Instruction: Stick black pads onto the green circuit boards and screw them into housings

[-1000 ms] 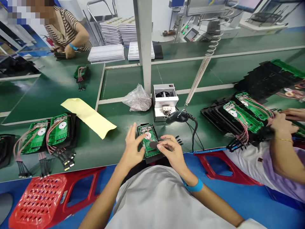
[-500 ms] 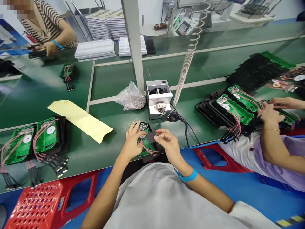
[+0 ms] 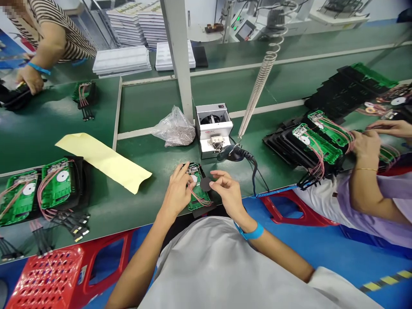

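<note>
My right hand (image 3: 228, 192) pinches a dark round disc (image 3: 205, 184) between thumb and fingertips, just over the right side of a green plastic housing (image 3: 195, 201). That housing carries a circuit board and a white round part, and pink wires (image 3: 202, 199) run across it toward its near right side. From the left, my left hand (image 3: 177, 189) grips the housing, fingers along its far left edge and thumb over the white round part by the wires. The housing lies near the front edge of the green bench, and my left hand partly hides it.
Beyond the housing stand a small white machine (image 3: 214, 133), a bag of small metal parts (image 3: 177, 128) and a soldering iron (image 3: 233, 152) on a coiled spring. Left are yellow paper (image 3: 103, 161) and wired green housings (image 3: 56, 184). A co-worker's hands (image 3: 367, 148) work at the right, near stacked housings (image 3: 317, 143).
The disc has shifted slightly right, away from my left thumb, in my right hand. My left hand stays on the housing. The co-worker at far left has moved an arm leftward.
</note>
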Action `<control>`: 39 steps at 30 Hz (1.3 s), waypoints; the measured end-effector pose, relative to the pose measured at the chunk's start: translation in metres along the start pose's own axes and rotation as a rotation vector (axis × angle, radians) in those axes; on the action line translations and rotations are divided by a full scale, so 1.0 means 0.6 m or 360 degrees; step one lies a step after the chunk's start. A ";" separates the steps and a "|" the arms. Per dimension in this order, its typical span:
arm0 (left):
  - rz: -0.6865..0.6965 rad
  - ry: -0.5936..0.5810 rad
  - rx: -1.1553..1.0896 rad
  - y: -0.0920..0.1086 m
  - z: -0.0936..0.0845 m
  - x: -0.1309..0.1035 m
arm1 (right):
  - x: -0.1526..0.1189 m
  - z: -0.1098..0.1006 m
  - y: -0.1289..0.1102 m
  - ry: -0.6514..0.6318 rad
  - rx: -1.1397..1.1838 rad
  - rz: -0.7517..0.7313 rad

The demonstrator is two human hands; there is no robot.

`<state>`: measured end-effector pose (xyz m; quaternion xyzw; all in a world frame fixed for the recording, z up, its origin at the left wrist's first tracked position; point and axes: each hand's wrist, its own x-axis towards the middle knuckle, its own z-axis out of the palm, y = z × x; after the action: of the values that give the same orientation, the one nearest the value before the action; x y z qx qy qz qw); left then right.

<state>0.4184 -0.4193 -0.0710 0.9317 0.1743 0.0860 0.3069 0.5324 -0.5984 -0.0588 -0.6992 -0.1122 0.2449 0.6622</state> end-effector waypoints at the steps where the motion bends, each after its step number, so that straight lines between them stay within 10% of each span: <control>1: -0.0022 0.0068 -0.0065 0.000 0.002 -0.002 | 0.003 0.006 0.002 -0.0003 -0.0052 -0.0029; 39: -0.0064 0.0556 -0.0193 0.015 0.085 -0.036 | 0.046 0.044 0.021 -0.0152 -0.0942 0.0006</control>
<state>0.4143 -0.4616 -0.1072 0.8787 0.2382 0.2508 0.3291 0.5408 -0.5633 -0.0765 -0.8498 -0.2084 0.2353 0.4231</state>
